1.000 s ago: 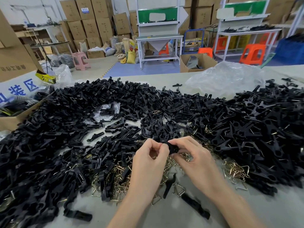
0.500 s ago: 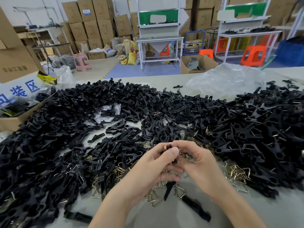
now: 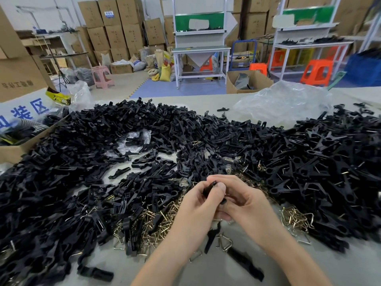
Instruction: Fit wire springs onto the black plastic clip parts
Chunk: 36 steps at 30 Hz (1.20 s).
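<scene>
Covering the surface (image 3: 354, 265), the heap of black clip parts (image 3: 72, 162) curves round both hands at its near edge. The left hand (image 3: 193, 209) and right hand (image 3: 245, 205) grip one clip part (image 3: 209, 189) in curled fingers (image 3: 221, 187), its long axis steep between them; wire springs (image 3: 156, 219) lie nearer the left hand.

Grey table (image 3: 350, 265) bearing a broad heap of black clip parts (image 3: 82, 162), brass-coloured wire springs (image 3: 156, 220) scattered near its front, a crumpled clear plastic bag (image 3: 284, 104) far right, and a cardboard box (image 3: 12, 151) at left.
</scene>
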Available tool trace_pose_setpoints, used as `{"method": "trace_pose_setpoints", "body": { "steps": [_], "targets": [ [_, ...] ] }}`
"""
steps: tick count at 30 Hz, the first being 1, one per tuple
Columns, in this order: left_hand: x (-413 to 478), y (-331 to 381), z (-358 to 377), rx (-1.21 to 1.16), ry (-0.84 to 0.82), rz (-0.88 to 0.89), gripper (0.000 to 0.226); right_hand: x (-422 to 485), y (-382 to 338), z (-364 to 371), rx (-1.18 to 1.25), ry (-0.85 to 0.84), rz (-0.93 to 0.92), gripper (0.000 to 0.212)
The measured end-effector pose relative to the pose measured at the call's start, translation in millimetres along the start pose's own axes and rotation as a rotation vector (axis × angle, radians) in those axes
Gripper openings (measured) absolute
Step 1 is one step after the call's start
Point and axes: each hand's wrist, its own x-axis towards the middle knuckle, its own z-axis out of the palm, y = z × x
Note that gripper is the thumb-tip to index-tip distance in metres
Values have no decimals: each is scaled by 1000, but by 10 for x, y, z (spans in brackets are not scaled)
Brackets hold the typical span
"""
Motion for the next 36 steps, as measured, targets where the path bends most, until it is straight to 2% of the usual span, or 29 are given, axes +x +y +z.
{"method": "trace_pose_setpoints", "body": {
  "steps": [2, 6, 10, 14, 20, 24, 27, 29, 31, 32, 34, 36],
  "targets": [
    [-4, -12, 10, -14, 28, 3, 29, -3, -9, -13, 65, -27, 34, 63],
    [0, -20, 4, -24, 54, 8, 32, -3, -18, -9, 159, -41, 77, 44],
    [9, -22, -3, -14, 54, -2, 30, -2, -22, -18, 95, -36, 71, 49],
    [9, -47, -27, 0, 41, 0, 37, -8, -12, -12, 165, -54, 85, 48],
    [19, -8, -49, -15, -27, 21, 32, 4, 10, -27, 13, 27, -7, 40],
    [-3, -8, 1, -4, -62, 14, 51, 19, 54, -62, -50, 11, -27, 35],
    [-41, 5, 39, -54, -89, -1, 62, 56, 6, -170, -116, 157, -102, 30],
    [-71, 22, 34, -35, -64, 20, 56, 101, -34, -366, 40, 399, -139, 40],
    [-88, 33, 26, -9, -15, 75, 47, 131, -45, -611, 380, 627, -87, 76],
    [-90, 33, 19, 18, 27, 118, 41, 114, -43, -699, 515, 673, -37, 87],
    [-82, 29, -15, 131, 172, 227, 23, 83, 6, -717, 616, 613, 64, 78],
    [-64, 15, -96, 330, 336, 315, 18, 66, 39, -578, 555, 472, 118, 58]
  ]
}}
